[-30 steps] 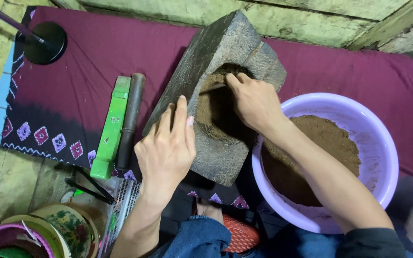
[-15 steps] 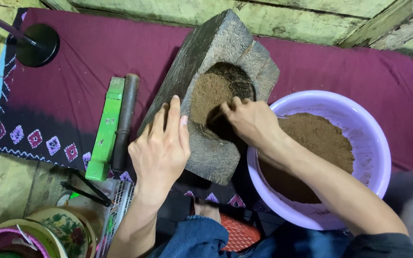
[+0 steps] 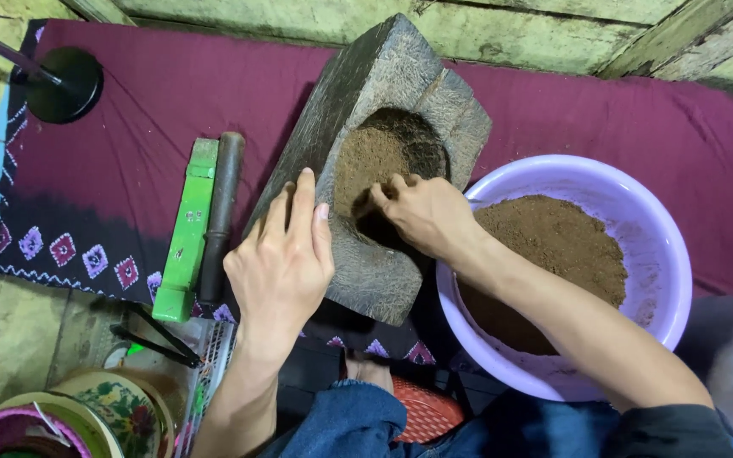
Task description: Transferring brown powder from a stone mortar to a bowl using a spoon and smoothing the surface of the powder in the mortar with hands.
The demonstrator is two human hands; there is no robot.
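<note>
right grip (image 3: 422, 212) in stone mortar (image 3: 383, 170) of brown powder (image 3: 366, 157), lilac basin (image 3: 663, 246) half-full

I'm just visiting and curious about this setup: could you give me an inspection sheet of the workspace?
Surface: maroon cloth with patterned edge, on wooden boards.
Job's things: stone mortar holding brown powder; purple basin of similar powder.
Clutter: green bar, dark pestle, black stand, painted bowls.
Hands: left hand flat on the mortar's rim; right hand in the hollow.
Cables: nothing seen.
Surroundings: weathered green planks.
</note>
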